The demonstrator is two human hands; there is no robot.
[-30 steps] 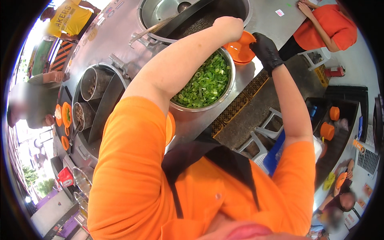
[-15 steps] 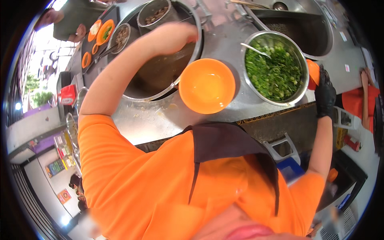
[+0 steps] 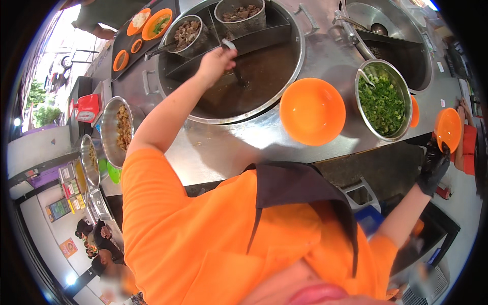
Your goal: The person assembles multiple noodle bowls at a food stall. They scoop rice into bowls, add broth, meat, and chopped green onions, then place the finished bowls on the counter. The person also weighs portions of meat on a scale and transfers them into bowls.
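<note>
Left hand (image 3: pixel 216 66): bare, is holding a dark, long-handled utensil (image 3: pixel 240 77), which is dipping into brown broth (image 3: pixel 269 66).
Right hand (image 3: pixel 434 166): black-gloved, is gripping a round orange bowl (image 3: pixel 450 127) by its lower rim, near the counter edge.
Risk: this bowl may be slipping if the thumb loosens.
Steel counter (image 3: pixel 223 152): open room is lying before the round steel pot (image 3: pixel 223 121); a second orange bowl (image 3: pixel 312 112) is standing beside.

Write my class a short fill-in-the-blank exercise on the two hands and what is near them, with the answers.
1. The glove on the right hand is ____.
2. That hand holds an ____ bowl.
3. The left hand wears ____ glove.
4. The greens are nearer the ____ hand.

Missing words: black; orange; no; right.
</note>
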